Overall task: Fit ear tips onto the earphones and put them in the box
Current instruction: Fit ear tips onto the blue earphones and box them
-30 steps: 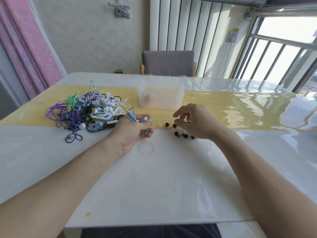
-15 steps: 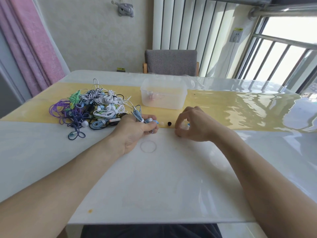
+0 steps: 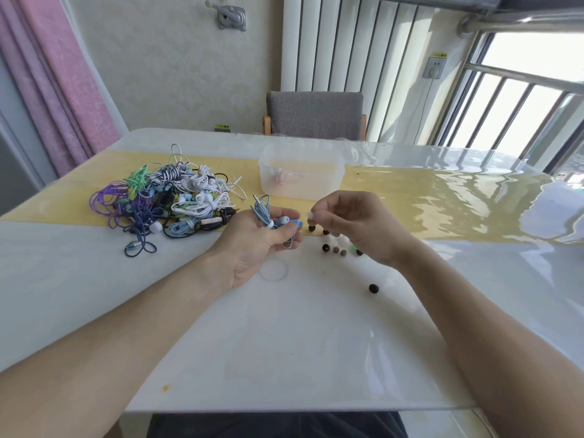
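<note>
Left hand grips blue earphones (cable bundled); right hand pinches a white ear tip.

Both forearms run off the bottom edge, elbows out of sight. The right hand covers part of the loose ear tips on the table, so no count there. The pale bit pinched at its fingertips is too small to identify. Inside the cloudy box sits something pinkish, shape unreadable. The earphone pile is too tangled to separate. The chair is hidden below its backrest.
</note>
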Demonstrator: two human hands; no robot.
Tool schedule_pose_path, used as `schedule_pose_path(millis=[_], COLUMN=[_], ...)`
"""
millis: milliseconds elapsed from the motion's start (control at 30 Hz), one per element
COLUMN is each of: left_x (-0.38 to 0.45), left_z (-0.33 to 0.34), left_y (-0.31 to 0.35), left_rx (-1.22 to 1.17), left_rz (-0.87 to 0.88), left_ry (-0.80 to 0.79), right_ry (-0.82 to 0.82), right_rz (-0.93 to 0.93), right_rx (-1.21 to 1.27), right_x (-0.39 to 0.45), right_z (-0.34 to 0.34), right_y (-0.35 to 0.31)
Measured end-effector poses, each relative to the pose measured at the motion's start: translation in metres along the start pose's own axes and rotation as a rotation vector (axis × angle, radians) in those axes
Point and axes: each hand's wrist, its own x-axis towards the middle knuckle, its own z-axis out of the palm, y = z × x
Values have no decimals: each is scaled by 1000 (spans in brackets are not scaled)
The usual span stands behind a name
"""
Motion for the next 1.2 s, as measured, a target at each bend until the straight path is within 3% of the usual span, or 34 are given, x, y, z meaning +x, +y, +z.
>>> schedule_pose_path(millis=[133,433,533,700,767,933,1200], left_x=[0,1,2,4,5,4,4], left_z=[1,0,-1,-4,-3,-4,-3], left_y=[0,0,-2,-5,-5,-5,-6], left_rx=[-50,-80,-6,99,111,116,191], left_rz=[7,3,3,-27,-37,-42,-27], left_ry=[-16,-12,29,89,94,104,98], right_ry=[14,-9,-3,-154,-209,-34,-70], right_rz=[-21,-30,17,60,106,80,66], right_rx=[170,121,-61,-690,-727,-663,-729], right_x=[0,-3,1,-1,-2,1,2], right_z=[10,13,1,-23,-26,-48,-34], right_y=[5,5,6,8,8,6,9])
